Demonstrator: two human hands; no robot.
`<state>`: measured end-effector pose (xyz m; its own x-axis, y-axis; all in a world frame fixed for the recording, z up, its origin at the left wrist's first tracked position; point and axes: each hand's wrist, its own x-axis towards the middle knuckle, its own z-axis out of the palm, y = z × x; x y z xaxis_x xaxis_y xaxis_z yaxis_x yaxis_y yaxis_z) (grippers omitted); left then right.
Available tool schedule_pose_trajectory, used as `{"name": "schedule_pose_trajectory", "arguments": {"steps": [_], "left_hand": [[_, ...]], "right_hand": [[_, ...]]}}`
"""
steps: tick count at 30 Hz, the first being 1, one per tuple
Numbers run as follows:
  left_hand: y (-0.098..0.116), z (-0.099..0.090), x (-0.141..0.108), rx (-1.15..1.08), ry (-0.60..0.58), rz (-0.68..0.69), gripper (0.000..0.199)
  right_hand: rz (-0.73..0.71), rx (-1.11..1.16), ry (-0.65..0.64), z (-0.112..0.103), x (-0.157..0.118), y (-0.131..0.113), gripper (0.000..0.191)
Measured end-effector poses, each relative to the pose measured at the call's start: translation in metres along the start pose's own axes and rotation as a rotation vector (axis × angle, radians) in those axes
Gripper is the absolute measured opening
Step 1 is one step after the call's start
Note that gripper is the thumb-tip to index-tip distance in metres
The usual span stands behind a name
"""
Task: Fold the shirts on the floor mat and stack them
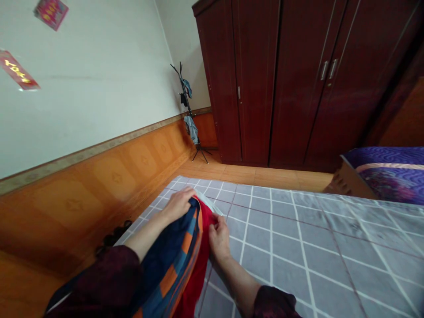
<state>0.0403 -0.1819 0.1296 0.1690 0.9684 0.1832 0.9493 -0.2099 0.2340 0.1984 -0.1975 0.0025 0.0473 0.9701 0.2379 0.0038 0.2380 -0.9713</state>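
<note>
A folded cloth piece, perhaps clothing, lies lengthwise on the bed. Its dark blue side carries a band of orange and teal blocks, and a red layer runs along the right. My left hand is closed on the far end of the blue part, its fingertips partly hidden. On the right edge of the red layer, my right hand has its thumb and fingers pinched together. A pale strip of fabric shows just beyond both hands. Whether the layers are one piece I cannot tell.
A grey checked sheet covers the bed. Dark red wardrobes stand beyond the tiled floor. A coat rack with hanging clothes stands in the corner. Purple bedding lies at right; dark objects sit by the left wall.
</note>
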Motion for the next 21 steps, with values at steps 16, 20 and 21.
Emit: {"name": "schedule_pose_trajectory", "arguments": {"steps": [16,20,21], "left_hand": [[-0.009,0.059,0.005,-0.056,-0.097,-0.008,0.029],[-0.010,0.056,0.001,-0.086,-0.039,-0.020,0.031],[-0.010,0.054,0.000,-0.095,-0.029,-0.019,0.032]], "right_hand": [[0.044,-0.032,-0.024,0.001,-0.001,-0.006,0.040],[0.068,-0.018,-0.009,0.000,-0.001,-0.008,0.039],[0.073,-0.012,-0.004,0.000,-0.001,-0.008,0.039]]}}
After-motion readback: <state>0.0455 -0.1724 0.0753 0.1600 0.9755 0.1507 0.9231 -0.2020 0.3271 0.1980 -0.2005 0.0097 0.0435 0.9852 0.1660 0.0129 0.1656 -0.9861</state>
